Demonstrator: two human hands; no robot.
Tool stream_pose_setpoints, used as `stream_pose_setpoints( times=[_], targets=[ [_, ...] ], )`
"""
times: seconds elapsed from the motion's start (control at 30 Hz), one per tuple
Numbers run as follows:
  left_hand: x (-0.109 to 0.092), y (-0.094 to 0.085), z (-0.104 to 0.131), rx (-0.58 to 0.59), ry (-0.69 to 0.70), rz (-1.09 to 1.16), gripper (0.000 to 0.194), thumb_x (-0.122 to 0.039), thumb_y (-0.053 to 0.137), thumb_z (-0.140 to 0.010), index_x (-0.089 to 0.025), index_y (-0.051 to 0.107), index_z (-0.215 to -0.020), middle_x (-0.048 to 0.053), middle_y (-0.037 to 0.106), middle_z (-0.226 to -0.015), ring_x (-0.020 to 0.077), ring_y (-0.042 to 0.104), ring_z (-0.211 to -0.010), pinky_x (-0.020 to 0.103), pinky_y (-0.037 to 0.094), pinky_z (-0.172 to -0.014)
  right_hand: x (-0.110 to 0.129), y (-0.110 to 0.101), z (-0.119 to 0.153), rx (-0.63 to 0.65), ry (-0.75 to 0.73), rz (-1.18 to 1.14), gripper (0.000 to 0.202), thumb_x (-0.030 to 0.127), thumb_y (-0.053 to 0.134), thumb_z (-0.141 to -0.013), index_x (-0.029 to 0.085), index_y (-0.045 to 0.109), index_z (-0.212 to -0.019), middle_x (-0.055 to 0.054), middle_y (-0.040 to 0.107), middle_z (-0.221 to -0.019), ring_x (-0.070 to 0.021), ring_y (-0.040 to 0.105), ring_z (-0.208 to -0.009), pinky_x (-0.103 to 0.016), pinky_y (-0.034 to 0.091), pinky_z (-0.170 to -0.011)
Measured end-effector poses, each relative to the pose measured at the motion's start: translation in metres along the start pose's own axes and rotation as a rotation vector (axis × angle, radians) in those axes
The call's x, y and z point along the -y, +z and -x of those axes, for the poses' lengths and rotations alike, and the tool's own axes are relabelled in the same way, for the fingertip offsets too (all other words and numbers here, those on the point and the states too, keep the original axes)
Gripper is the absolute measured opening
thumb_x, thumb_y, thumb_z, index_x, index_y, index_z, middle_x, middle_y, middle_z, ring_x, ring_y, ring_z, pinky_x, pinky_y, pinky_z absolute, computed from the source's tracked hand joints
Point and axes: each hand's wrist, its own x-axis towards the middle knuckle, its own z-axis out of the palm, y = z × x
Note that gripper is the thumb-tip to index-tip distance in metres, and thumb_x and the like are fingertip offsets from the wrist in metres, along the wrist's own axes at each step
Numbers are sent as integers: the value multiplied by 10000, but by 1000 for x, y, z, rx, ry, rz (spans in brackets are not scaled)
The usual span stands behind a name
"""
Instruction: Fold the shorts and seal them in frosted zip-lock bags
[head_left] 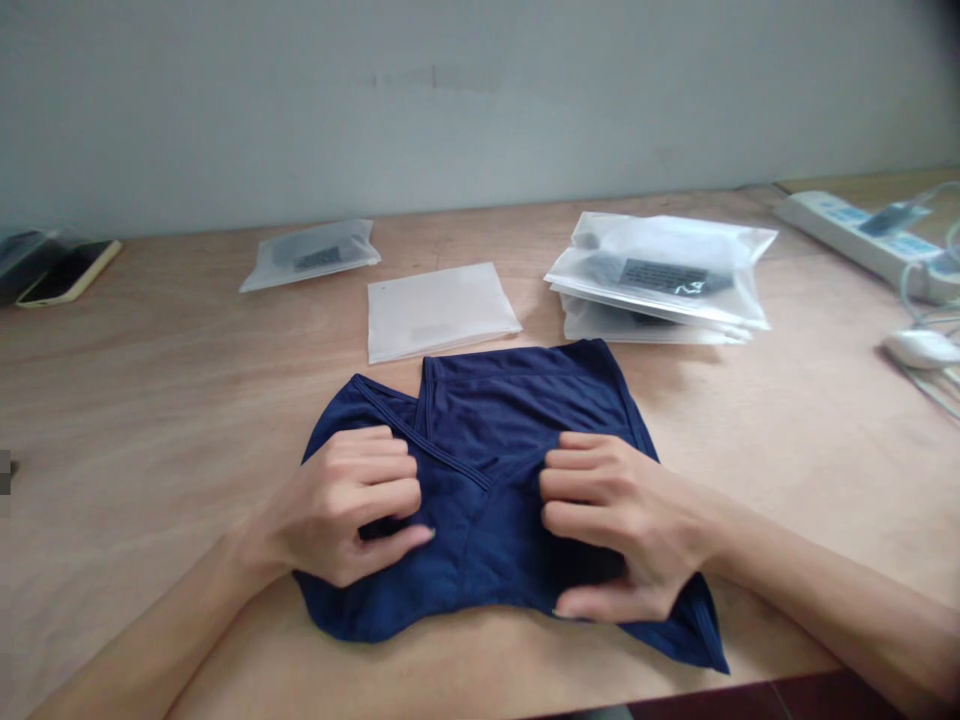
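Observation:
A navy blue stretch garment [517, 400] with stitched, bound edges lies spread on the wooden table in front of me; two of its edges meet in a V near the middle. My left hand [356, 505] is on its left part, fingers curled into the cloth and thumb lying along the fabric. On the right part rests my right hand [611, 525], also with curled fingers, its thumb near the garment's lower edge. The fingertips of both hands are hidden beneath the knuckles. Just behind the garment lies a flat white frosted bag [439, 308].
Stacked frosted bags [660, 275] with dark contents sit at the back right, and another frosted bag [315, 253] at the back left. A phone [71, 272] lies far left. At the right are a power strip [862, 240] with cables and a white plug-like piece [922, 348].

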Motion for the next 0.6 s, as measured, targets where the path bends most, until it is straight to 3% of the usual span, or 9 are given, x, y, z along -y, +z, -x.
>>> stream_pose_setpoints(
  times=[0.1, 0.17, 0.23, 0.37, 0.47, 0.6],
  targets=[
    [-6, 9, 0, 106, 1, 216, 592, -592, 714, -880, -225, 291, -689, -49, 384, -563, 129, 349, -526, 351, 203, -557, 4, 8, -1, 72, -49, -76, 421, 610, 574, -860, 236, 473, -694, 13, 482, -665, -161, 404, -608, -348, 267, -595],
    [-9, 12, -1, 150, -40, 269, 688, -738, 710, -806, -230, 260, -698, -51, 369, -565, 132, 325, -528, 351, 179, -560, 5, 6, -2, 154, -30, -83, 373, 569, 649, -777, 233, 491, -749, 6, 520, -728, -166, 441, -649, -341, 285, -619],
    [-11, 13, -2, 184, -75, 258, 695, -764, 712, -780, -232, 272, -699, -40, 394, -580, 145, 347, -543, 350, 181, -564, 6, 1, -3, 220, -1, -79, 321, 478, 687, -707, 230, 507, -801, 0, 544, -786, -170, 470, -690, -339, 302, -639],
    [-11, 9, -2, 240, -86, 214, 449, -461, 665, -867, -226, 316, -711, -11, 468, -640, 165, 410, -580, 353, 222, -571, 7, -6, -5, 258, 30, -116, 216, 324, 628, -658, 232, 484, -790, -5, 542, -793, -177, 473, -717, -344, 318, -656],
    [-11, 5, -3, 242, -98, 235, 248, -219, 587, -816, -222, 357, -724, -6, 502, -664, 168, 469, -615, 346, 282, -595, 6, -7, -5, 262, 76, -178, 168, 254, 573, -639, 235, 430, -724, -10, 538, -772, -181, 471, -731, -346, 340, -688],
    [-11, 0, -5, 225, -127, 286, 180, -157, 543, -853, -217, 419, -737, -15, 506, -652, 156, 480, -627, 321, 322, -612, 3, -13, -5, 260, 141, -353, 166, 231, 532, -631, 237, 374, -682, 3, 527, -729, -173, 477, -722, -346, 380, -738]
  ],
)
